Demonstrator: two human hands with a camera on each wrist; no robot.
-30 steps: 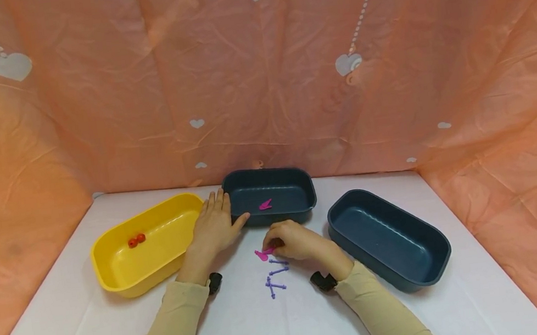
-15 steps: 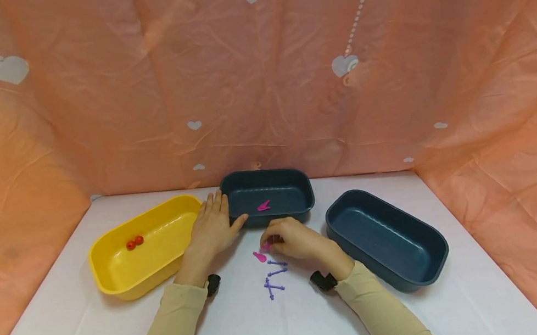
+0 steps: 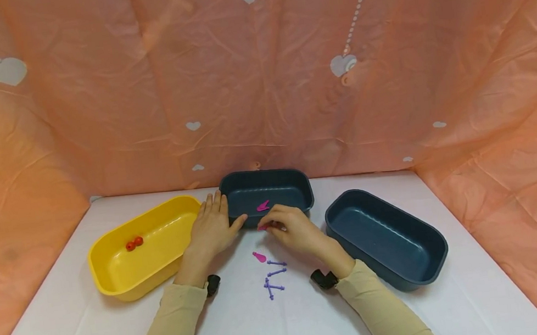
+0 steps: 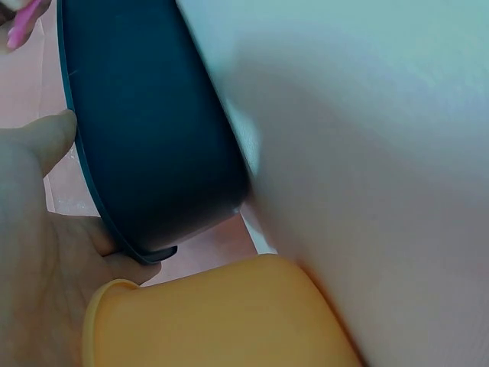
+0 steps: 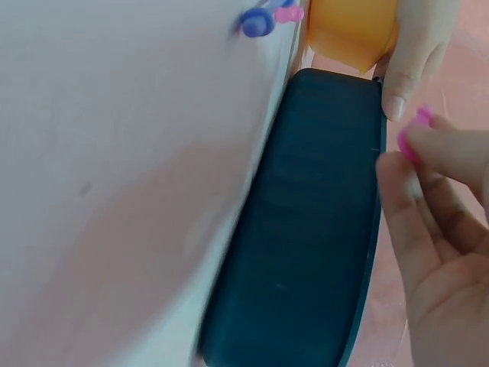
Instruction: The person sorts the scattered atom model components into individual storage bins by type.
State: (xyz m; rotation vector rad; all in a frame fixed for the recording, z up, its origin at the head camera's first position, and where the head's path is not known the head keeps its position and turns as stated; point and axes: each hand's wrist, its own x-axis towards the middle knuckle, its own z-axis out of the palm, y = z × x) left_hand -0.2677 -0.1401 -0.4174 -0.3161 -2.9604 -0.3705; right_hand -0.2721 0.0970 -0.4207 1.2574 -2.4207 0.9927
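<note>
1. Left hand (image 3: pixel 213 230) lies flat, palm down, fingers straight and close together, thumb stretched out to the right.
2. Right hand (image 3: pixel 291 229) is raised, fingers curled, fingertips (image 5: pixel 409 141) pinched together with the thumb.
3. Both forearms, in beige sleeves, angle inward; a dark wrist strap sits on each.

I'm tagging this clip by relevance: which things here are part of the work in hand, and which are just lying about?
In the work:
- right hand pinching a pink piece
- left hand resting against the small dark tray
- pink piece in that tray
- pink piece on the table

Lying about:
- purple pins
- yellow tray with red beads
- large dark tray
</note>
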